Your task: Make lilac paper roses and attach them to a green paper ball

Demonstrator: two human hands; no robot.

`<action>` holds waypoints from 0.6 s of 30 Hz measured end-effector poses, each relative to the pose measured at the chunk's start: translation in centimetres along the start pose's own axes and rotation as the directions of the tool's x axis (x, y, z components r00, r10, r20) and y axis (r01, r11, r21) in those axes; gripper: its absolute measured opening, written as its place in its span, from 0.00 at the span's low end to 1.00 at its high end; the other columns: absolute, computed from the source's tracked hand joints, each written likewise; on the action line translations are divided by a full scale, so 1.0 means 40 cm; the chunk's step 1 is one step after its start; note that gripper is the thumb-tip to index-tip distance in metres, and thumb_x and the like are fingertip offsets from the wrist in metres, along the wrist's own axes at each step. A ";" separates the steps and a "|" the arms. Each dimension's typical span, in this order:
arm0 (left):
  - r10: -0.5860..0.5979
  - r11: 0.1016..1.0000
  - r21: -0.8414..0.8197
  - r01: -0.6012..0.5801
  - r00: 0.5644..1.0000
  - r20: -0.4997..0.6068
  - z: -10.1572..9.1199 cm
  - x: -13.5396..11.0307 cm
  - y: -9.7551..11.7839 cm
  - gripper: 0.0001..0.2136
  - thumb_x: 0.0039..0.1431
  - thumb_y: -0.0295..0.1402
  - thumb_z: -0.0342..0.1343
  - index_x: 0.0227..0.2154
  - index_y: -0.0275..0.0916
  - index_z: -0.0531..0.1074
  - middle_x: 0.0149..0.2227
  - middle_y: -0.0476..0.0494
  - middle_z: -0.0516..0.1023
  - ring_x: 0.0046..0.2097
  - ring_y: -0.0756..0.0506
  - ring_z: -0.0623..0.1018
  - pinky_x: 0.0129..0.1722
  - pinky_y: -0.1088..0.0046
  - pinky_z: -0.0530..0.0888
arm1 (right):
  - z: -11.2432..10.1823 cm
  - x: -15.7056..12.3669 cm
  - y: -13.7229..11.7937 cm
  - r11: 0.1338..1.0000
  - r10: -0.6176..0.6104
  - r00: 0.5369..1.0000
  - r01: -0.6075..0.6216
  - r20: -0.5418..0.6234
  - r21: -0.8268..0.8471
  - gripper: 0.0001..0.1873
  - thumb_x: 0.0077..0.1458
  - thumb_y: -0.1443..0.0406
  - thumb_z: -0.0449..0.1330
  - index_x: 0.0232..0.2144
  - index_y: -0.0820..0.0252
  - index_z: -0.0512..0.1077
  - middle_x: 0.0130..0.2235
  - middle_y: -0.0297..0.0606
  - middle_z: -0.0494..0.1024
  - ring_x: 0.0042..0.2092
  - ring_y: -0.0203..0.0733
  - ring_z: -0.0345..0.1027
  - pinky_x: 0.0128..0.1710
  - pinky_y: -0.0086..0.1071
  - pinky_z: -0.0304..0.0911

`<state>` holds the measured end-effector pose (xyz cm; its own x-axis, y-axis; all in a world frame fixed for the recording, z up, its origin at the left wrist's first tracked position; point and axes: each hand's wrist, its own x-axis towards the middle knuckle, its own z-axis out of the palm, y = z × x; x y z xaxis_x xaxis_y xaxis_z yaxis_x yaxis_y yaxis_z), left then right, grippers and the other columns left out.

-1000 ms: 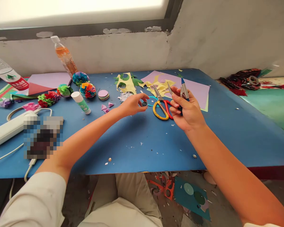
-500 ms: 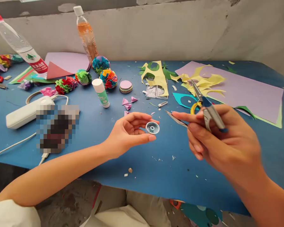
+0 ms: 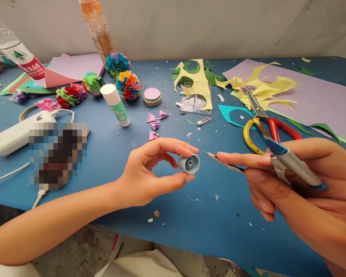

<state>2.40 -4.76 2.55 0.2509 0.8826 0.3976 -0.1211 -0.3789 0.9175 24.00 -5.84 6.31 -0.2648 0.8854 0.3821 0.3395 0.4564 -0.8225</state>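
My left hand (image 3: 147, 169) pinches a small grey-blue cup-shaped piece (image 3: 189, 164) between thumb and fingertips. Its hollow end, with a small ring in the middle, faces right and toward me. My right hand (image 3: 294, 181) is closed on scissors (image 3: 295, 163) with a grey and blue handle, largely covered by the palm and fingers. My index finger lies along their thin pointed blade, whose tip points left at the piece, a small gap away. Under both hands is the blue table (image 3: 202, 227), with fine pale scraps scattered on it.
Red-and-yellow-handled scissors (image 3: 259, 111) lie beyond my right hand, near yellow paper offcuts (image 3: 256, 88). A glue stick (image 3: 115, 105), a stack of paper discs (image 3: 152, 97) and ruffled paper balls (image 3: 128, 85) stand behind my left hand. Left are a white device (image 3: 23, 130) and two bottles (image 3: 23, 57).
The view has shifted, so the table things sit higher in it. My left hand has tilted the piece, showing its side wall. The right hand appears further right and nearer.
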 end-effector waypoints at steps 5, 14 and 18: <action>0.063 0.996 -0.063 -0.065 0.998 -0.020 0.005 0.002 -0.005 0.14 0.48 0.21 0.64 0.37 0.38 0.71 0.41 0.45 0.78 0.43 0.50 0.78 0.44 0.76 0.77 | -0.001 0.001 0.001 0.997 -0.038 0.999 0.038 0.015 -0.060 0.08 0.56 0.70 0.58 0.36 0.50 0.66 0.16 0.24 0.66 0.19 0.38 0.70 0.12 0.26 0.64; 0.068 0.992 -0.105 -0.071 0.997 -0.035 0.005 0.003 -0.007 0.12 0.51 0.19 0.61 0.37 0.38 0.69 0.43 0.45 0.77 0.47 0.48 0.78 0.48 0.70 0.78 | -0.006 -0.004 -0.013 0.982 0.066 0.998 -0.069 0.021 0.176 0.08 0.56 0.72 0.57 0.32 0.52 0.65 0.34 0.30 0.82 0.12 0.28 0.57 0.06 0.26 0.55; 0.136 0.989 -0.059 -0.137 0.991 -0.013 0.005 0.003 -0.006 0.13 0.51 0.18 0.60 0.36 0.38 0.68 0.42 0.45 0.78 0.47 0.48 0.79 0.49 0.70 0.77 | -0.007 -0.004 -0.016 0.962 0.142 0.988 -0.125 -0.055 0.242 0.09 0.54 0.71 0.61 0.30 0.52 0.65 0.33 0.31 0.82 0.11 0.28 0.55 0.05 0.27 0.52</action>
<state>2.65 -4.62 2.38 0.2196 0.8263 0.5187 -0.2111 -0.4788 0.8522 24.07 -6.24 6.88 -0.1643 0.9447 0.2839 0.1414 0.3074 -0.9410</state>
